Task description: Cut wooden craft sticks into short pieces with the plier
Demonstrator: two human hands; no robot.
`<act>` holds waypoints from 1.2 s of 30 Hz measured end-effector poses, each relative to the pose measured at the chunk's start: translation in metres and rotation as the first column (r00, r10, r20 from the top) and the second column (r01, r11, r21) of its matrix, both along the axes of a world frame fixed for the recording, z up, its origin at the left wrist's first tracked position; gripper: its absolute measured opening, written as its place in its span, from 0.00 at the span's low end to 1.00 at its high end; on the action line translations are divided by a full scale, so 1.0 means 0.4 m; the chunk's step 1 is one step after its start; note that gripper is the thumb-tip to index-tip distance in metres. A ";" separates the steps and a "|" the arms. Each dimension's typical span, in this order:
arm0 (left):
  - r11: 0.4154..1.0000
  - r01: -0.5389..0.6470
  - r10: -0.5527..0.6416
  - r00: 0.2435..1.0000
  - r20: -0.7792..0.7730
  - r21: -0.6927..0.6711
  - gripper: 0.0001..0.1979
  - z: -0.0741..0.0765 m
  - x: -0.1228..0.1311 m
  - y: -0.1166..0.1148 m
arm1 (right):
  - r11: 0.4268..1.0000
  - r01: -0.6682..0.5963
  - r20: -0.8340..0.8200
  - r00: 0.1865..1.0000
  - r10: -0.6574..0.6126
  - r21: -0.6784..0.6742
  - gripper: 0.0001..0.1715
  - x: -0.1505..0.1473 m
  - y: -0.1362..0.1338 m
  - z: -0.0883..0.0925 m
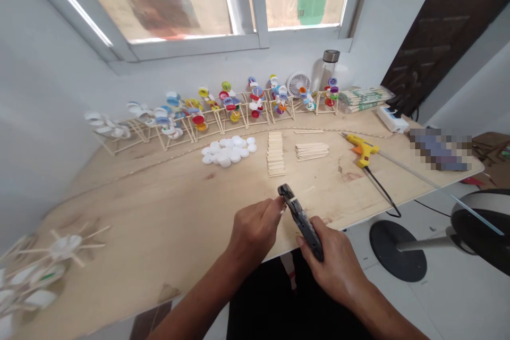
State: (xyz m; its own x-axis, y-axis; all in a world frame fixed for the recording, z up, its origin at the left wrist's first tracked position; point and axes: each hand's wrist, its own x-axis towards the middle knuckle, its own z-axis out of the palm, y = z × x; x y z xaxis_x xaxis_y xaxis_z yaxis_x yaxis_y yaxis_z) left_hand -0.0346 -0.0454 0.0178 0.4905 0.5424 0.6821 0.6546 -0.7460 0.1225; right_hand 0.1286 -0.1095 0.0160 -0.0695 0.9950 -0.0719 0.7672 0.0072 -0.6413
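Note:
My right hand (332, 263) is closed round the handle of a dark grey hand tool (300, 220) that looks like cutting pliers. The tool slants up and left over the front edge of the table. Against its upper end, my left hand (255, 226) pinches a pale wooden stick (283, 211), mostly hidden by the fingers. Beyond the hands lie a column of short wooden sticks (274, 154) and a bundle of sticks (312, 151). White bottle caps (229, 151) sit in a cluster to the left of these.
Stick frames with coloured cap wheels (231, 103) line the wall. A yellow glue gun (362, 150) lies at right, near a power strip (392, 118) and bagged sticks (364, 98). A small fan (298, 85) and bottle (329, 70) stand behind. Spoked stick wheels (66, 247) lie at left.

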 end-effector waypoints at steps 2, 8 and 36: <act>0.999 -0.009 0.010 1.000 -0.022 0.042 0.06 0.003 0.000 0.003 | 1.000 -0.003 -0.001 1.000 0.003 -0.005 0.07 -0.001 -0.002 0.002; 0.997 -0.027 0.030 0.999 -0.037 0.072 0.06 0.009 0.005 0.001 | 1.000 0.000 0.013 1.000 0.000 0.005 0.08 -0.001 0.000 0.001; 0.633 0.143 0.050 0.973 0.225 -0.761 0.15 0.024 -0.027 0.008 | 0.994 -0.085 -0.137 0.988 0.075 -0.069 0.05 0.023 0.040 0.021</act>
